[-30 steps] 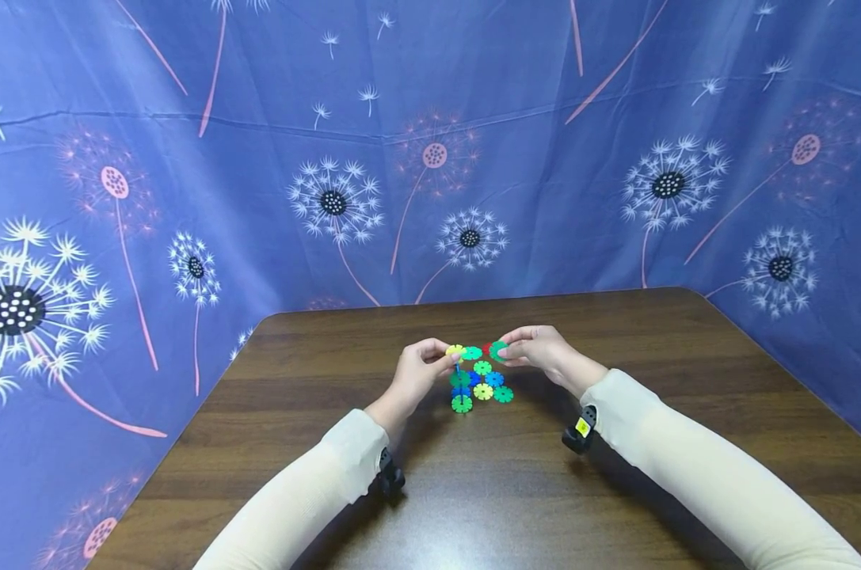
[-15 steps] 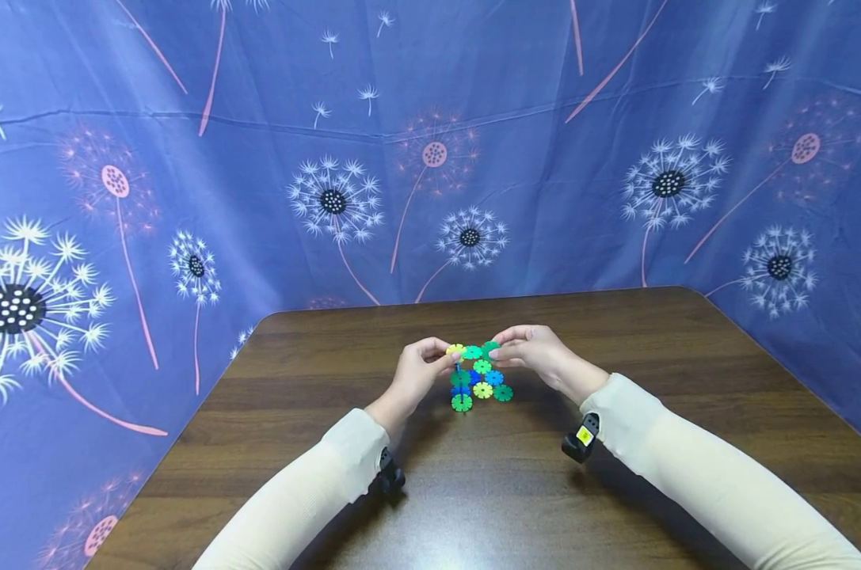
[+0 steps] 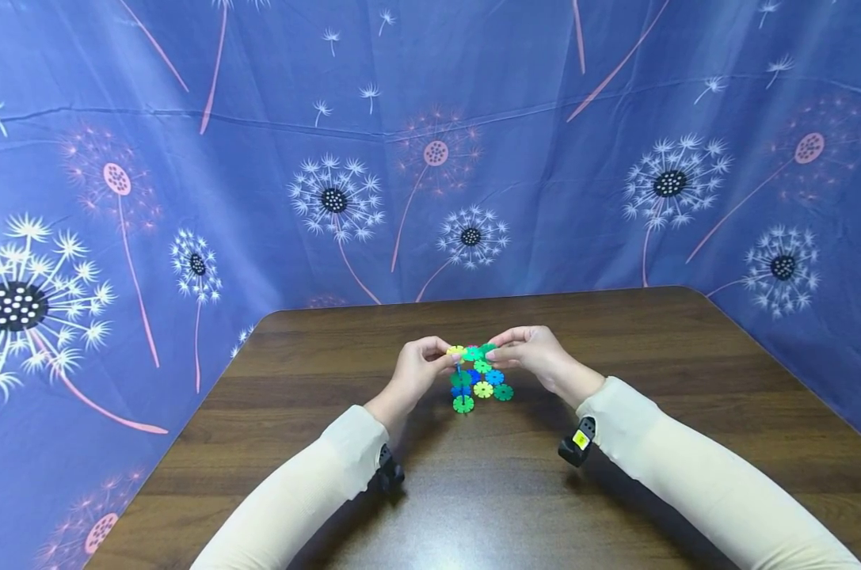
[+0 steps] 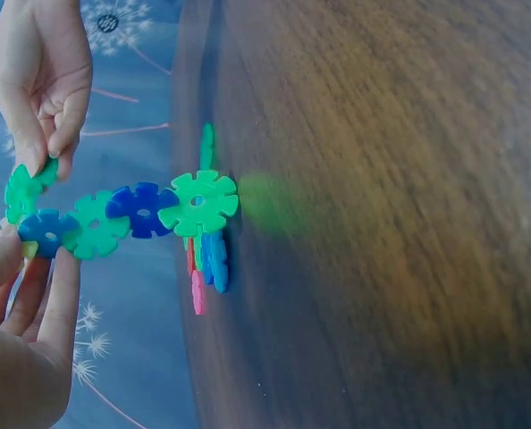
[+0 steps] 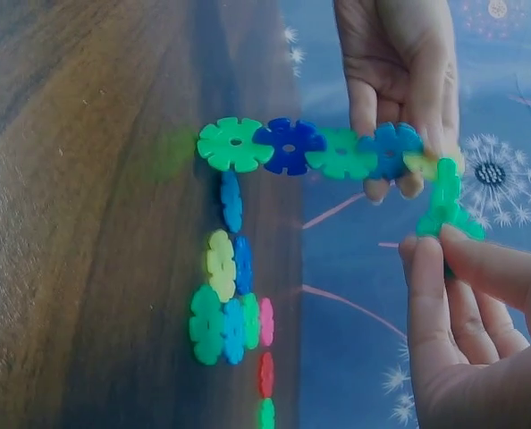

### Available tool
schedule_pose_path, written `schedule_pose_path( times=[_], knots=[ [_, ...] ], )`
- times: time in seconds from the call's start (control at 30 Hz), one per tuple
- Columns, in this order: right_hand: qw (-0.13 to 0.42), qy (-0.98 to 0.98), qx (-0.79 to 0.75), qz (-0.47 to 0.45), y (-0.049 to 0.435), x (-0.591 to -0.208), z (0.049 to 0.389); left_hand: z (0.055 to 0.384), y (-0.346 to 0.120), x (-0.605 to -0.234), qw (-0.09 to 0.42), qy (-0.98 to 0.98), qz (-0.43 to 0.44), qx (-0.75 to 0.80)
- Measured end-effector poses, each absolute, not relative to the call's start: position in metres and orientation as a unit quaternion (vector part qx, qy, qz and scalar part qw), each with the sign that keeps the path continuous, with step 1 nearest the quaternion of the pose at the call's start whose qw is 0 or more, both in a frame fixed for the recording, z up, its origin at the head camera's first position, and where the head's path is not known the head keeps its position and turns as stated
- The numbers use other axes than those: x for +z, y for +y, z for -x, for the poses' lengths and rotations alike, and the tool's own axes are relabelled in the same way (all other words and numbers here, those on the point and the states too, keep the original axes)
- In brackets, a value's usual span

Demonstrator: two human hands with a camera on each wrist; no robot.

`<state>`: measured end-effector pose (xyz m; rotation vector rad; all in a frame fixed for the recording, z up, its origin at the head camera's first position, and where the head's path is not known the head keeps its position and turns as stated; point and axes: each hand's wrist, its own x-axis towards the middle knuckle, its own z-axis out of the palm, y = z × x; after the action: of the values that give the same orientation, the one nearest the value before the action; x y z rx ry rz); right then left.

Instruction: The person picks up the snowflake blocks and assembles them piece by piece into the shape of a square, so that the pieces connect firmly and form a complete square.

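Observation:
Notched plastic linking discs form a standing column with a flat run of discs at its foot. In the left wrist view the column shows a bottom green disc [image 4: 198, 203], a dark blue disc [image 4: 143, 211], a green disc and a blue disc. My left hand [image 3: 417, 374] pinches the yellow disc [image 3: 456, 351] at the column's top. A light green disc [image 3: 472, 354] extends from that yellow one. My right hand [image 3: 542, 360] pinches another green disc [image 3: 488, 348] between thumb and fingers, right at the light green disc's edge. In the right wrist view these two green discs overlap at an angle.
On the brown wooden table [image 3: 516, 491], the foot of the build includes a yellow disc [image 3: 483, 389], a dark green disc [image 3: 503, 392] and a blue disc [image 3: 494, 378]. A pink disc [image 5: 265, 322] and a red disc [image 5: 265, 374] are behind. A blue dandelion-print cloth [image 3: 544, 198] hangs beyond the table.
My right hand has moved a little left, bringing its green disc up to the light green one. The red disc seen beside it earlier is now hidden in the head view. My left hand stays put.

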<state>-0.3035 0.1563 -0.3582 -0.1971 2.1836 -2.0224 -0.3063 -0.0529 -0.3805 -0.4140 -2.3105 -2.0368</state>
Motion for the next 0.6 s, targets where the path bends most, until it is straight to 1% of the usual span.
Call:
schedule_pose_path(
  times=[0.23, 0.33, 0.47, 0.6],
  knots=[
    [0.075, 0.730, -0.676, 0.058, 0.1542, -0.3599, 0.3027, 0.3062, -0.0532, -0.3816, 0.023, -0.759, 0.144, -0.634],
    [0.078, 0.726, -0.681, 0.057, 0.1543, -0.3600, 0.3027, 0.3059, -0.0532, -0.3810, 0.010, -0.758, 0.145, -0.636],
    [0.076, 0.723, -0.684, 0.063, 0.1547, -0.3590, 0.3018, 0.3051, -0.0531, -0.3788, -0.020, -0.753, 0.169, -0.635],
    [0.079, 0.719, -0.687, 0.067, 0.1542, -0.3575, 0.2995, 0.3038, -0.0521, -0.3766, -0.021, -0.780, 0.203, -0.591]
  ],
)
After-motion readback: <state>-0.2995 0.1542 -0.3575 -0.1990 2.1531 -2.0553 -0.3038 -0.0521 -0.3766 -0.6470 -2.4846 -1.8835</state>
